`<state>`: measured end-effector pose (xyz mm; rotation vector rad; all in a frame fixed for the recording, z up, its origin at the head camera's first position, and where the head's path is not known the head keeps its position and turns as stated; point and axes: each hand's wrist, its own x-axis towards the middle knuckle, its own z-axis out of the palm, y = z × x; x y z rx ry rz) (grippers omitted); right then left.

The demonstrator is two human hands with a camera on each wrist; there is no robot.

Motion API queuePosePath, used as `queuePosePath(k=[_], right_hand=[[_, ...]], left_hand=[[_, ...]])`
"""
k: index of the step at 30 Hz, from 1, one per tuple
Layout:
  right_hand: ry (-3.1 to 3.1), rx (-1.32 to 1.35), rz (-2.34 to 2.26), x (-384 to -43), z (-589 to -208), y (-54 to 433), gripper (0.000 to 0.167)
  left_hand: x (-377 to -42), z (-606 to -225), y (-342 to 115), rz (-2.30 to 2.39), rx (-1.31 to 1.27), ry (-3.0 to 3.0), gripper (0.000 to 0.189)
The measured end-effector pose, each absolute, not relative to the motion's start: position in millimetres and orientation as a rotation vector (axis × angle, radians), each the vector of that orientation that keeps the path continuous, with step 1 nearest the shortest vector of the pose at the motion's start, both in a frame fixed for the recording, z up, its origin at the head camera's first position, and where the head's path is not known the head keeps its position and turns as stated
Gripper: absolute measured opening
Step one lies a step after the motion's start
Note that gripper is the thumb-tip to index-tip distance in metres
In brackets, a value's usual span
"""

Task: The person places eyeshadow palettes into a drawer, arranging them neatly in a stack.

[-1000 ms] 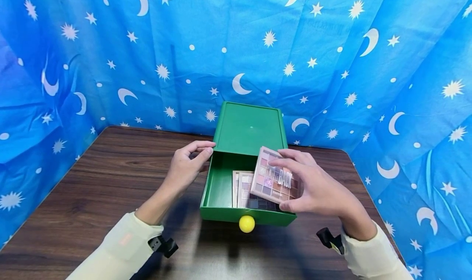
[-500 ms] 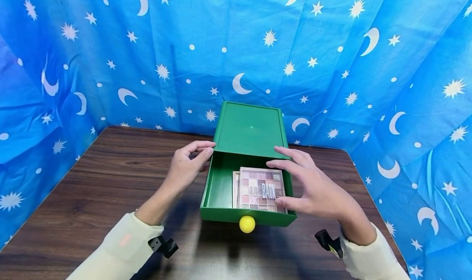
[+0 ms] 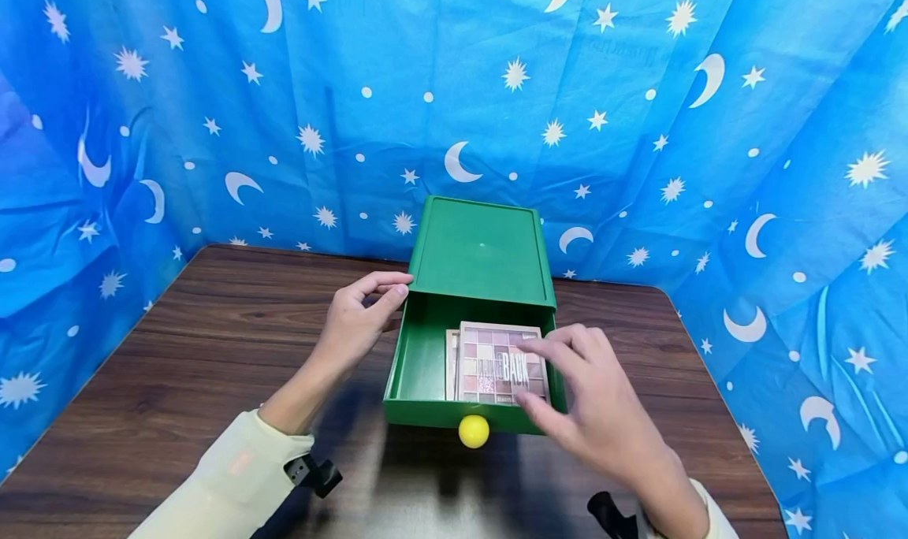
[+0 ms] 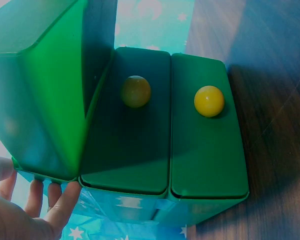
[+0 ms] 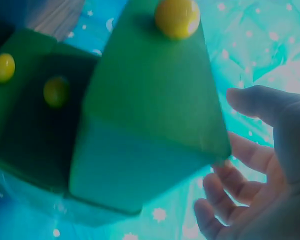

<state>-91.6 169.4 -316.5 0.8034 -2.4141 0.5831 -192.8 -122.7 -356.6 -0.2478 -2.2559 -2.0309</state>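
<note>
A green drawer unit (image 3: 482,247) stands on the table with its top drawer (image 3: 418,358) pulled out. Inside that drawer, an eyeshadow palette (image 3: 489,358) with a clear printed lid lies over at least one other palette (image 3: 451,366), whose left edge shows. My left hand (image 3: 358,318) touches the unit's left front corner with extended fingers; the left wrist view shows its fingertips along the side edge. Above the drawer's right side, my right hand (image 3: 596,397) holds nothing, its fingers loosely bent. From the head view, I cannot tell whether its fingertips touch the palette lid.
A yellow ball knob (image 3: 474,431) sticks out from the drawer front. Two closed drawers lower down carry more yellow knobs (image 4: 209,101). Behind the dark wood table (image 3: 234,326) hangs a blue cloth (image 3: 454,90) with stars and moons.
The right hand laid the palette flat in the drawer and let go. It has since drawn back toward the front, its fingers bending more. The left hand has stayed at the corner.
</note>
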Motion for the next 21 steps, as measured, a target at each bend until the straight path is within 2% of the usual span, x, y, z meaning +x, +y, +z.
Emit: queuePosePath(k=[7, 16, 21], right_hand=[[-2.291, 0.837, 0.501, -74, -335, 148, 0.032], [-2.176, 0.785, 0.378, -66, -351, 130, 0.024], [-2.096, 0.788, 0.36, -64, -357, 126, 0.03]], left_hand=[[-193, -356, -122, -2.04, -0.242, -2.255, 0.031], [-193, -356, -122, -2.039, -0.254, -2.256, 0.031], [-193, -356, -122, -2.043, -0.25, -2.254, 0.031]])
